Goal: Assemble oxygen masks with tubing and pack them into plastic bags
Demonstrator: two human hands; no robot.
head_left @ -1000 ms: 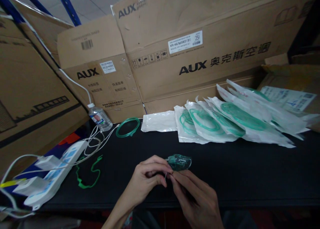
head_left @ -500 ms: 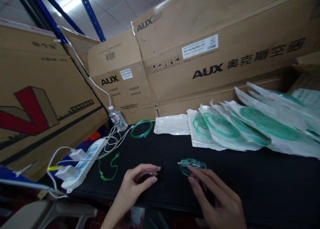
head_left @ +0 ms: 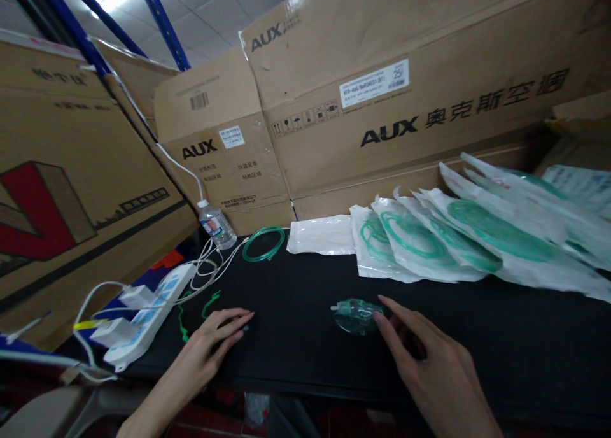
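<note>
A clear green oxygen mask (head_left: 356,317) lies on the black table, its pale connector facing left. My right hand (head_left: 429,352) is at the mask's right edge, thumb and forefinger apart on either side of the rim; the other fingers are curled and partly hidden. My left hand (head_left: 217,342) is lower left, fingertips closed around a small greyish piece (head_left: 245,328) too small to name. Just behind that hand lies a green elastic strap (head_left: 184,320), partly covered by it. A coil of green tubing (head_left: 262,246) rests farther back.
White packs of green tubing (head_left: 420,240) line the back right, beside a flat white pouch (head_left: 321,235). At left are a power strip (head_left: 153,317) with plugs and cables, and a plastic bottle (head_left: 218,226). Large cardboard boxes (head_left: 334,158) stand behind the black table (head_left: 296,330).
My left hand has moved left, toward the green strap, with the small piece at its fingertips. My right hand has shifted right along the mask to its edge; the mask has barely moved.
</note>
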